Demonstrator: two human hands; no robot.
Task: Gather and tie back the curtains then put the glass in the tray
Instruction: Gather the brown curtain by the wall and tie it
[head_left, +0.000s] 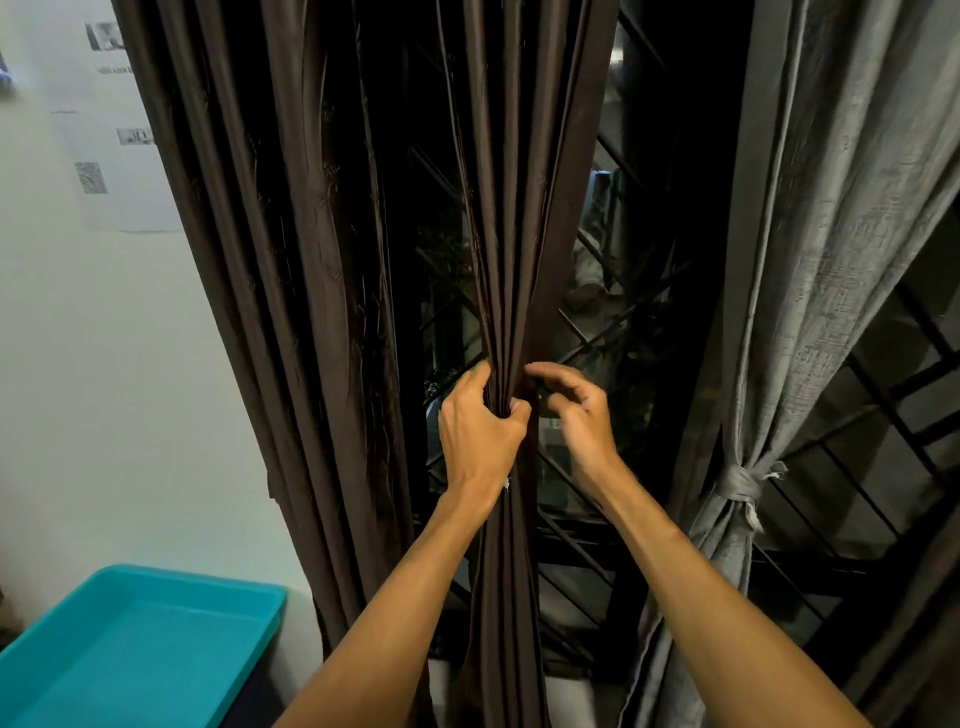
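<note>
A dark brown curtain hangs in front of a barred window, with part of it bunched into a narrow column at the centre. My left hand is closed around that bunch at mid height. My right hand hovers just to its right with fingers curled and apart, touching the curtain's right edge. A grey curtain on the right is tied back with a grey knot. A turquoise tray sits at the lower left, with nothing in it. No glass is in view.
More brown curtain folds hang loose to the left of the bunch. A white wall with pinned paper sheets is on the left. Black diagonal window bars show behind the curtains.
</note>
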